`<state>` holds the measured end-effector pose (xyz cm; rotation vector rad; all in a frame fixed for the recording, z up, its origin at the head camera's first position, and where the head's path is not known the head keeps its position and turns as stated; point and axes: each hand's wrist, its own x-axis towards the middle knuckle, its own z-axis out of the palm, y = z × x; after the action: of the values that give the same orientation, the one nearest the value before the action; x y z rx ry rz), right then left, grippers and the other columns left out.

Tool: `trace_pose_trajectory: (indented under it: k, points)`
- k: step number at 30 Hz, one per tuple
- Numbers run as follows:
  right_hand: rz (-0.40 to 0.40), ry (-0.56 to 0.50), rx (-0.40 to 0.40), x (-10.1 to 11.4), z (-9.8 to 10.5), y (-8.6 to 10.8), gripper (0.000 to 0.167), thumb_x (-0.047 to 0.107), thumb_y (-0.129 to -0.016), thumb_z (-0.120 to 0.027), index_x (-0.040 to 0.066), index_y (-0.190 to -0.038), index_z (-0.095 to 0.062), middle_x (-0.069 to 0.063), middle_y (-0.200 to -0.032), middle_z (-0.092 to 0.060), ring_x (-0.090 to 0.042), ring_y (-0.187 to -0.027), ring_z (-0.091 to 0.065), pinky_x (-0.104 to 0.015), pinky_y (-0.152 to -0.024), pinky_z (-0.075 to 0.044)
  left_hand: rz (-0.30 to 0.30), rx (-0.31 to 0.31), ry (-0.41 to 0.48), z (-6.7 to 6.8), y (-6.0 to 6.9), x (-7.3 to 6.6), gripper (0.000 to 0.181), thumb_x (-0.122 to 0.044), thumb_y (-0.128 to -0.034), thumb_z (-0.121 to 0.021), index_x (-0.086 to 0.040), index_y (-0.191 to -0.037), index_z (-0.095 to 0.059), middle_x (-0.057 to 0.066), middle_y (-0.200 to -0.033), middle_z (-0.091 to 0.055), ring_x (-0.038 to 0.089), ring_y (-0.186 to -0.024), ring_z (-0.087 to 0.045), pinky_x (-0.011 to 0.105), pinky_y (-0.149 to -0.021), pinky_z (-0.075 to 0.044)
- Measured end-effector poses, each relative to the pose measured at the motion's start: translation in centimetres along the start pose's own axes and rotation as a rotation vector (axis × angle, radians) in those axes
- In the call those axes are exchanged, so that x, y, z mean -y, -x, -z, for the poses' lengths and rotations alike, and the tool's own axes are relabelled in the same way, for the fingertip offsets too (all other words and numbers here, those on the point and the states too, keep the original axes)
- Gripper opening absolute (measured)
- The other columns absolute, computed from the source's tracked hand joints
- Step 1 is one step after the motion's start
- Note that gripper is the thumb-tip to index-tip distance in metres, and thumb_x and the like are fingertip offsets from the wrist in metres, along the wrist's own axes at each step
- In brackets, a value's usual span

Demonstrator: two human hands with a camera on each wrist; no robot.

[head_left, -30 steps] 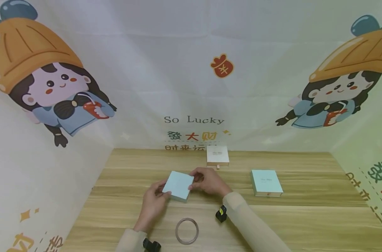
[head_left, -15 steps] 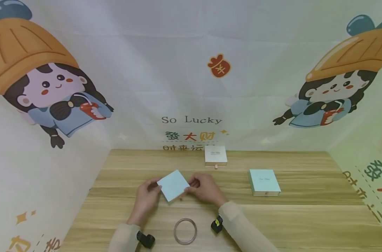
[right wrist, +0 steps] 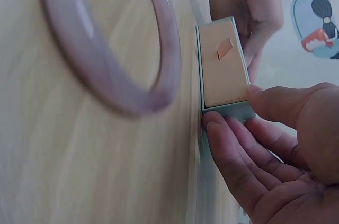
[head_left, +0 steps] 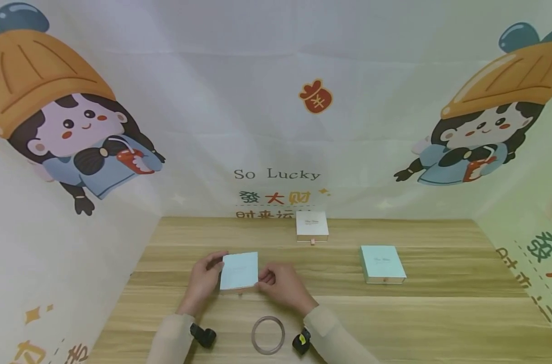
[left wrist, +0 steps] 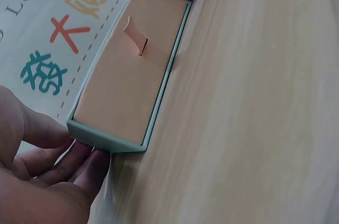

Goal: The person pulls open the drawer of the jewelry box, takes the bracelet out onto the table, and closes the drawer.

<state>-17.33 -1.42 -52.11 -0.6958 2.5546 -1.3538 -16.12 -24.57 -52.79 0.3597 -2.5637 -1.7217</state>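
Square pale-mint cardboard box [head_left: 239,270]: lower frame, left of centre, between my hands; I can't tell whether its underside touches the pale wood-grain table [head_left: 439,316].
Flat peach drawer front [left wrist: 122,75]: facing me, pushed in, small peach pull tab [left wrist: 136,36] sticking out.
Left hand [head_left: 203,278]: pinching the box's left side.
Right hand [head_left: 282,284]: pinching its near right corner.
Steady handling: I'd best press lightly on the sleeve, thumbs clear of the drawer, box level.
Glossy mauve ring-shaped bangle [right wrist: 82,44]: bottom centre, on the table.
White square cardboard box [head_left: 312,225]: table's far edge, right of centre.
Second mint cardboard box [head_left: 382,263]: lower right, well apart.
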Motion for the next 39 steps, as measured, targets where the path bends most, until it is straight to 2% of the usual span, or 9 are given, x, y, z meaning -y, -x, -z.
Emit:
trace_pose_trajectory:
  k: [7,14,21,28,33,36,39]
  points:
    - [0.01,-0.038,-0.008,0.9,-1.2,-0.1,0.012,0.014,-0.088,-0.08,0.006,-0.091,-0.072,-0.003,-0.085,-0.072,-0.003,-0.073,-0.061,-0.018,-0.069,-0.054,0.02,-0.004,0.016,0.9,-0.7,0.3,0.038,-0.005,-0.1058,-0.045,-0.005,-0.14,-0.061,0.019,-0.149,-0.055,0.035,-0.141,-0.047,0.051,-0.117,-0.039]
    - [-0.013,-0.062,-0.013,1.0,-1.8,-0.2,0.013,0.016,-0.089,-0.08,0.007,-0.092,-0.071,-0.002,-0.086,-0.071,-0.003,-0.073,-0.061,-0.017,-0.068,-0.053,0.025,0.006,0.006,1.1,-0.9,0.1,0.038,-0.006,-0.1067,-0.043,-0.005,-0.141,-0.06,0.019,-0.149,-0.055,0.034,-0.141,-0.047,0.052,-0.118,-0.038]
    - [-0.006,-0.061,0.025,1.0,-1.3,0.1,0.016,0.018,-0.09,-0.079,0.006,-0.097,-0.071,-0.002,-0.089,-0.071,-0.004,-0.077,-0.062,-0.018,-0.072,-0.053,0.03,0.016,0.006,1.2,-0.7,-0.1,0.038,-0.005,-0.1063,-0.043,-0.005,-0.14,-0.06,0.019,-0.149,-0.054,0.035,-0.141,-0.046,0.053,-0.118,-0.037]
    - [0.046,-0.001,0.094,0.8,0.2,0.2,0.021,0.023,-0.092,-0.078,0.009,-0.105,-0.072,-0.001,-0.096,-0.073,-0.006,-0.085,-0.064,-0.019,-0.078,-0.054,0.01,0.039,-0.049,1.9,-1.4,-0.4,0.035,-0.009,-0.1049,-0.05,-0.006,-0.138,-0.061,0.019,-0.145,-0.057,0.036,-0.138,-0.049,0.052,-0.117,-0.039]
    - [0.107,0.08,0.076,0.8,1.7,0.3,0.032,0.028,-0.092,-0.077,0.011,-0.118,-0.071,-0.005,-0.117,-0.073,-0.022,-0.108,-0.067,-0.035,-0.096,-0.055,-0.028,0.054,-0.089,2.4,-2.1,-1.6,0.039,-0.021,-0.1042,-0.057,-0.007,-0.141,-0.059,0.018,-0.149,-0.053,0.04,-0.141,-0.048,0.054,-0.117,-0.04]
    - [0.143,0.139,0.05,0.7,2.7,0.4,0.037,0.031,-0.092,-0.077,0.013,-0.124,-0.07,-0.007,-0.133,-0.068,-0.028,-0.125,-0.061,-0.048,-0.109,-0.048,-0.067,0.082,-0.118,2.2,-2.5,-2.7,0.045,-0.028,-0.103,-0.061,-0.009,-0.144,-0.057,0.015,-0.153,-0.05,0.037,-0.145,-0.044,0.052,-0.12,-0.038]
    - [0.166,0.163,0.024,0.6,3.6,0.5,0.042,0.03,-0.091,-0.077,0.013,-0.128,-0.068,-0.011,-0.142,-0.062,-0.033,-0.135,-0.054,-0.056,-0.115,-0.041,-0.096,0.109,-0.136,1.7,-2.8,-4.1,0.051,-0.035,-0.1018,-0.063,-0.011,-0.147,-0.054,0.012,-0.157,-0.046,0.034,-0.148,-0.039,0.051,-0.123,-0.032]
